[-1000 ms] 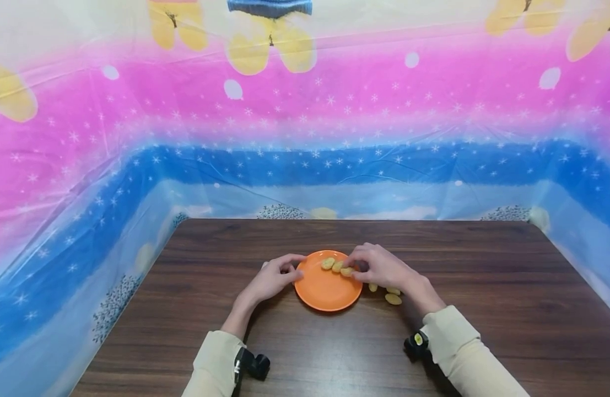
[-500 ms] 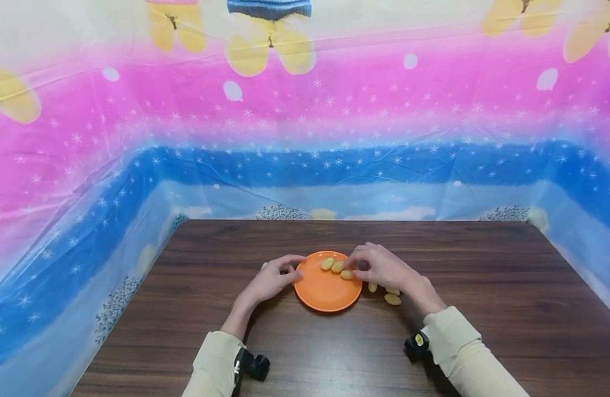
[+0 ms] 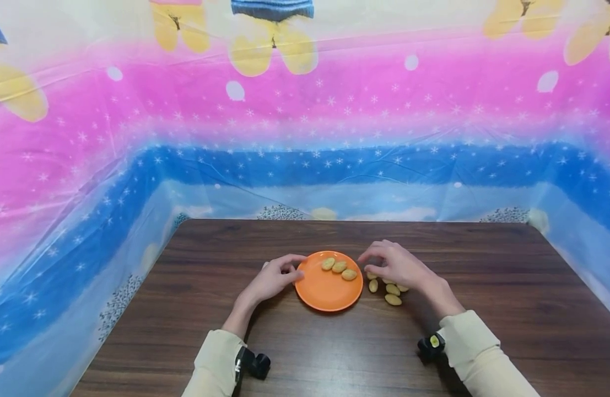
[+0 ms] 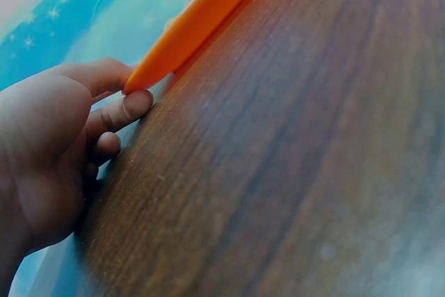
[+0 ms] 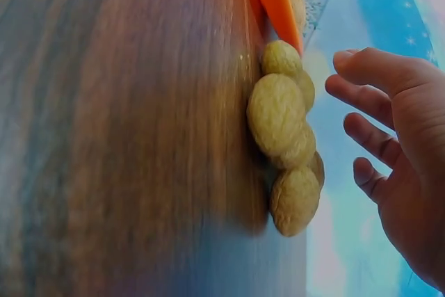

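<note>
A round orange plate [image 3: 324, 295] lies on the table, carrying 3 yellow-green, wrinkled oval pieces that look like dried fruit [image 3: 349, 274] in a slanting row near its far right rim. My left hand [image 3: 274, 280] pinches the plate's left rim between thumb and fingers; the left wrist view shows the fingertips [image 4: 139, 102] right at the edge. To the right of the plate sit several more oval pieces [image 3: 393, 299], bunched together. Over this group hovers my right hand [image 3: 401, 267], fingers loosely bent and nothing between them. In the right wrist view its fingertips stand apart from the pieces [image 5: 277, 115].
The dark wood-grain table [image 3: 305, 353] spreads out around the plate. Behind it and at both sides hangs a pink and blue patterned cloth [image 3: 305, 165]. Each wrist carries a small black camera [image 3: 259, 366] at the cuff.
My right hand has let go of the third oval piece on the plate and moved right, over the group beside it. The left hand keeps its place at the rim.
</note>
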